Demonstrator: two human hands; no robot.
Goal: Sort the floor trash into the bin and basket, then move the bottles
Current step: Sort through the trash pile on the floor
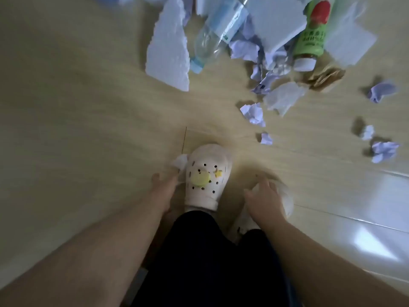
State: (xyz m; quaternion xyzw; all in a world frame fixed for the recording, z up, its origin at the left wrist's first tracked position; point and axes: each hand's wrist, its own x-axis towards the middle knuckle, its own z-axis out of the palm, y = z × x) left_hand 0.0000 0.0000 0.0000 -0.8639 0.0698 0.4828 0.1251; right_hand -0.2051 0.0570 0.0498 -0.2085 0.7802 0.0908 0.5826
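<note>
My left hand (164, 188) hangs low beside my white clog (208, 173), its fingertips pinched on a crumpled white paper scrap (179, 163). My right hand (264, 197) hovers with fingers spread over a blurred white shape that looks like my other shoe; nothing shows in it. Ahead lies the trash pile. In it are a clear bottle with a blue cap (208, 41), a green-labelled bottle with a white cap (309, 34), white foam slabs (170, 52) and crumpled pale paper balls (253, 113). No bin or basket is in view.
More paper balls lie scattered at the right (384, 150), with a brown cardboard scrap (325, 77) and a torn foam chunk (283, 97). The floor is pale wood; a glossy white patch (365, 229) sits at the lower right. The picture is motion-blurred.
</note>
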